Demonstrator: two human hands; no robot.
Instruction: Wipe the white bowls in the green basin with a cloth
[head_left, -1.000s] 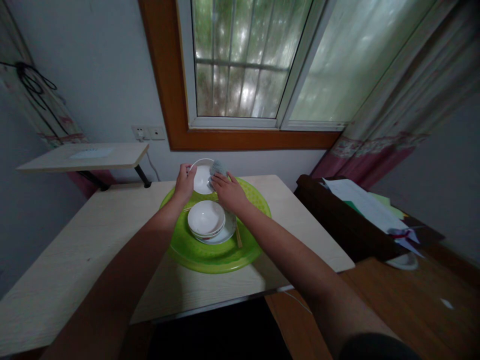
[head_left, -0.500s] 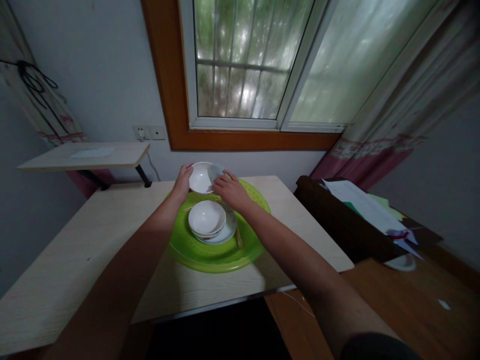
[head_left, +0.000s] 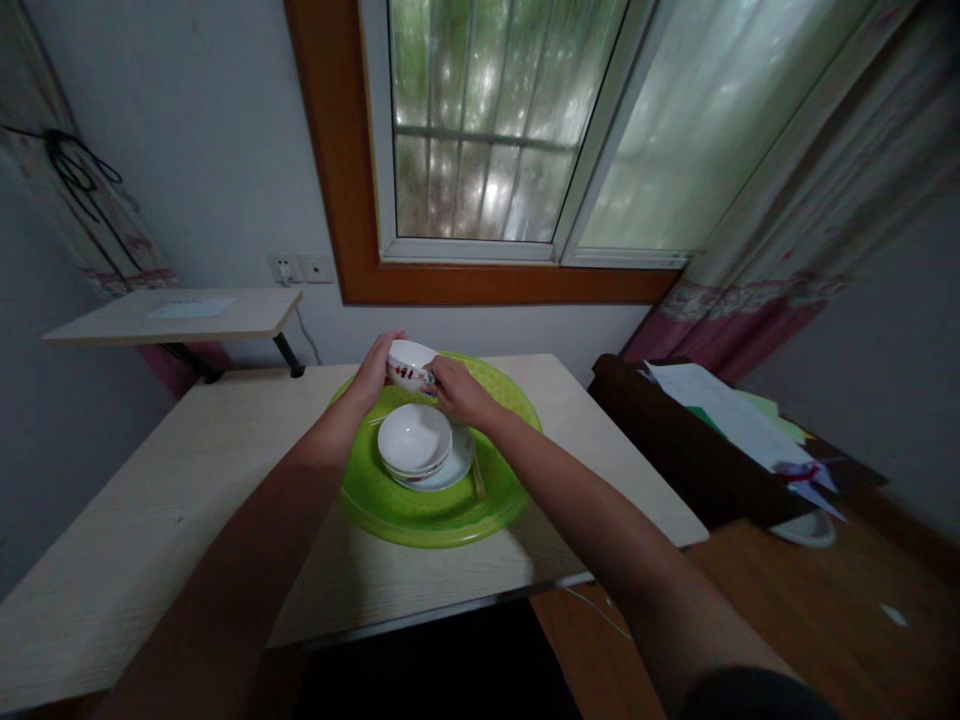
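My left hand (head_left: 373, 372) grips the left side of a white bowl (head_left: 409, 378) with a red and dark pattern on its outside. The bowl is tilted and held above the far part of a green basin (head_left: 397, 530). On the bowl's right side, my right hand (head_left: 459, 392) is closed around a grey cloth, of which only a little shows between fingers and bowl. Below the hands, several stacked white bowls (head_left: 414, 438) rest on a white plate (head_left: 459, 465). Chopsticks (head_left: 478, 478) lie to the right of that plate.
The basin stands on a pale wooden table (head_left: 240, 450) against the wall. A small raised shelf (head_left: 180, 315) is at the left. To the right, papers (head_left: 735, 410) lie on a dark brown piece of furniture (head_left: 675, 450). A window is behind.
The held bowl has tipped so that its patterned outside shows. My right hand has shifted slightly, and the grey cloth, plain inside the bowl before, is now mostly hidden.
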